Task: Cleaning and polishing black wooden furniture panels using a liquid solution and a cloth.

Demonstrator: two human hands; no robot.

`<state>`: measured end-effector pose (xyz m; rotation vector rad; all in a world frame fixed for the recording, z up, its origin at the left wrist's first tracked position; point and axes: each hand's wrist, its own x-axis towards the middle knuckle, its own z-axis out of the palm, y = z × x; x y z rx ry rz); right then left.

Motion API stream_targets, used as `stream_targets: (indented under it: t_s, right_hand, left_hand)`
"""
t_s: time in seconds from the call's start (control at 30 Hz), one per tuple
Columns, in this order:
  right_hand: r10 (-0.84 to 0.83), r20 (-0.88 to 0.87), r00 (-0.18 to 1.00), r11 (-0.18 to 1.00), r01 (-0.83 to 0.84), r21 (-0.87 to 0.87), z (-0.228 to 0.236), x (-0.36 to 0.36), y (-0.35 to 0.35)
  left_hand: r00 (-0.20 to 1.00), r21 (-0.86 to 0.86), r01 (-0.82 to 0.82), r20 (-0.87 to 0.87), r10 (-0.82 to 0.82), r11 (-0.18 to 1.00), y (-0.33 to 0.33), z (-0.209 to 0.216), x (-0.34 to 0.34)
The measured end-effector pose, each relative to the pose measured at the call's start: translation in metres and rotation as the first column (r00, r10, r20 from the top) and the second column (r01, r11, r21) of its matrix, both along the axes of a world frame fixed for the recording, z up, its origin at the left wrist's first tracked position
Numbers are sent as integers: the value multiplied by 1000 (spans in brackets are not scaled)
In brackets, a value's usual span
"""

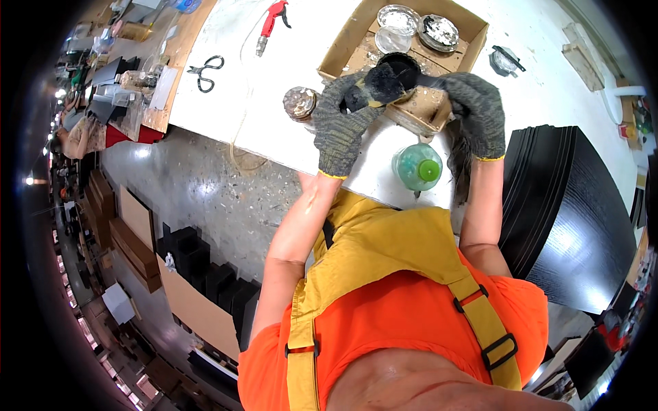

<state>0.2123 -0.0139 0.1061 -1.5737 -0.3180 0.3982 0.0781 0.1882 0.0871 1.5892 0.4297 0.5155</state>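
Observation:
Both my hands wear grey knit gloves with yellow cuffs and are held over the near side of a shallow cardboard box (pixel 473 42). My left hand (pixel 340 130) grips a black-smeared piece (pixel 382 83) with a yellowish lower edge; its kind is unclear. Against it is a round black cup-like container (pixel 404 66), and I cannot tell what supports that. Closed around a dark flat scraper (pixel 430 81), my right hand (pixel 478 109) points it left at the container. Its handle is hidden by the glove. Crusted round tins (pixel 439 33) sit inside the box.
On the white table (pixel 226 96) are black scissors (pixel 205 72), a red air blow gun (pixel 273 24) with a hose, a crusted jar (pixel 299 103) and a green-capped bottle (pixel 419 168). Black panels (pixel 569 212) are stacked at right. Dark blocks (pixel 199 267) stand lower left.

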Motion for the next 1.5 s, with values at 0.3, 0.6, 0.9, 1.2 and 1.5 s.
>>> stream_targets:
  t_s: [0.3,0.6,0.9,1.2,1.5]
  right_hand:
    - [20,171,985,1000,-20,-2,-22,13,1]
    - [-113,492,863,840,347,-416,-22,98,-3]
    - [259,632,731,556,422,-716,-48,151,40]
    - [429,413,803,279,317,-906,-33,149,45]
    - [400,640,656,453,466,-760,-44,143,31]
  left_hand:
    - [999,335,29,-30,-20,942,-5,-10,-16]
    - [980,79,31,-197,-15,996,-15,-14,-49]
    - [986,-90,-9,-164,-6,996,-11,-16,-73]
    - [984,-226,-60,-178,19,972,-13,-34,-94]
    - [985,-258,-120,-154,81,959,-10,-36,-106]
